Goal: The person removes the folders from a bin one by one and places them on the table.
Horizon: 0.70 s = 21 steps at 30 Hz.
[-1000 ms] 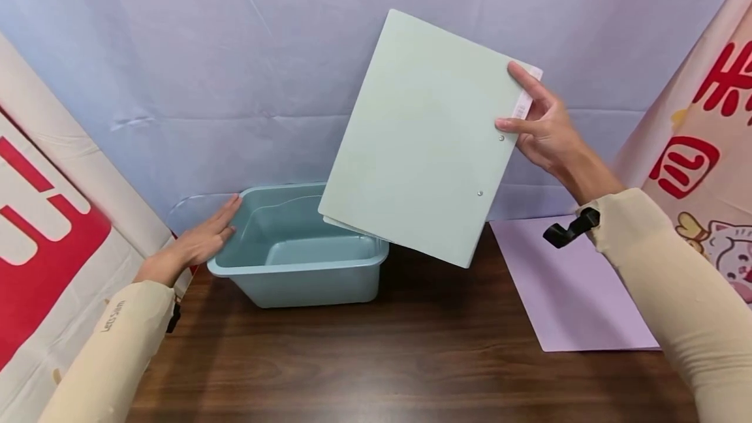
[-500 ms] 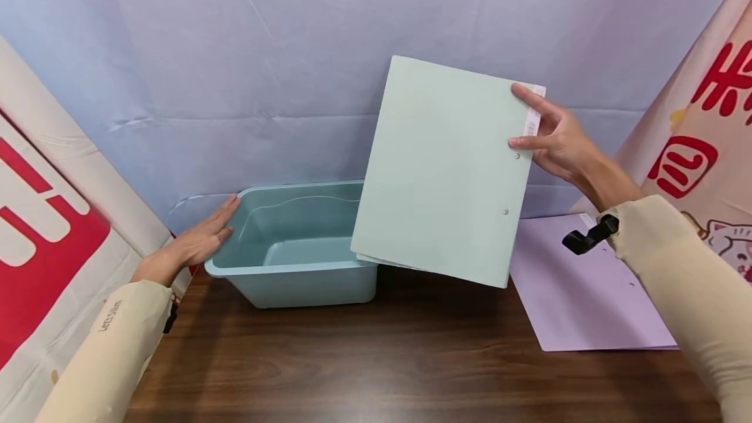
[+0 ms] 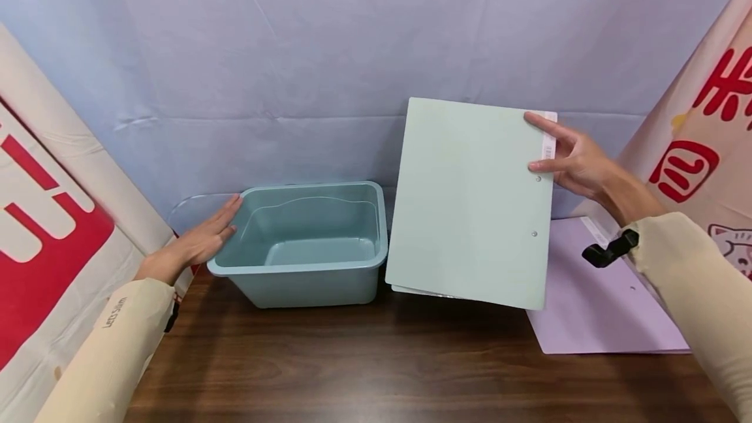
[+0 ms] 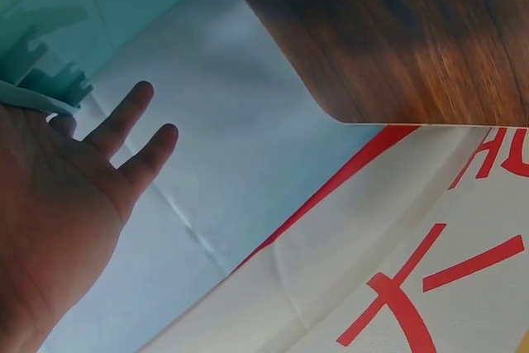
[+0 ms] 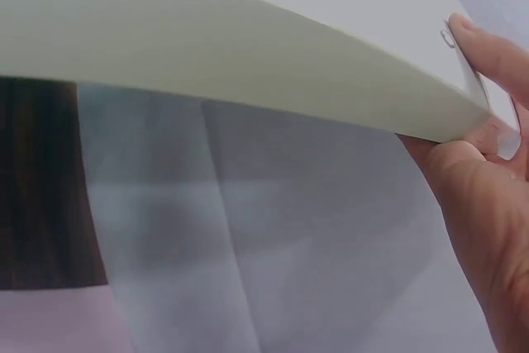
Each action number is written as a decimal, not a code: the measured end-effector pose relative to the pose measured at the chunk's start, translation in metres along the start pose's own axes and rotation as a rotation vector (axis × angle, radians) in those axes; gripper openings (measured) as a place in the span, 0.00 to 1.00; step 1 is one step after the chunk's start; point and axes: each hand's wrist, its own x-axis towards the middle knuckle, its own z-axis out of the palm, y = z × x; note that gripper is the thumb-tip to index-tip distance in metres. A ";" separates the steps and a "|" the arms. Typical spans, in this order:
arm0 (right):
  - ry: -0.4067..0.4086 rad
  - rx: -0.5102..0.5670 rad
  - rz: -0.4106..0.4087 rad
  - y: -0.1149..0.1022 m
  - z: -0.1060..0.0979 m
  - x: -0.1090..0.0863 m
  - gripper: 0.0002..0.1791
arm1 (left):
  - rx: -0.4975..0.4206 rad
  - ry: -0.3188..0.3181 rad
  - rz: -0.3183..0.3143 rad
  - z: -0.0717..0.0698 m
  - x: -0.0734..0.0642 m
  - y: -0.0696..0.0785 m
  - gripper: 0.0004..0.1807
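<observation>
My right hand [image 3: 583, 160] grips a pale green file folder [image 3: 470, 207] by its upper right edge, beside a white barcode label. Two small metal rivets show on the folder below the thumb. It stands nearly upright over the table, just right of a teal plastic basin [image 3: 305, 287], its lower edge slightly parted. In the right wrist view the folder's spine [image 5: 273, 64] runs from the fingers across to the left. My left hand [image 3: 200, 243] rests with straight fingers against the basin's left rim; in the left wrist view its fingers [image 4: 149, 159] are spread.
A lilac folder [image 3: 587, 309] lies on the dark wooden table [image 3: 376, 364] at the right, partly behind the green folder and right sleeve. Pale blue cloth [image 3: 317, 70] hangs behind, with printed banners [image 3: 705, 149] at both sides.
My right hand has carried the green folder right and down, turning it more upright. It no longer overlaps the basin, whose right rim now shows. The left hand stays in place.
</observation>
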 end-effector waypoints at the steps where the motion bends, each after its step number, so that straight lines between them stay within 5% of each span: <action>1: -0.003 -0.009 0.015 0.001 -0.003 -0.002 0.54 | 0.003 0.000 0.001 0.000 0.000 0.000 0.37; 14: -0.087 0.057 0.080 0.033 -0.028 -0.022 0.55 | 0.005 -0.015 0.002 0.000 0.001 0.000 0.37; 21: -0.045 -0.036 0.138 0.047 -0.032 -0.024 0.53 | 0.017 -0.019 -0.035 0.000 0.000 0.002 0.37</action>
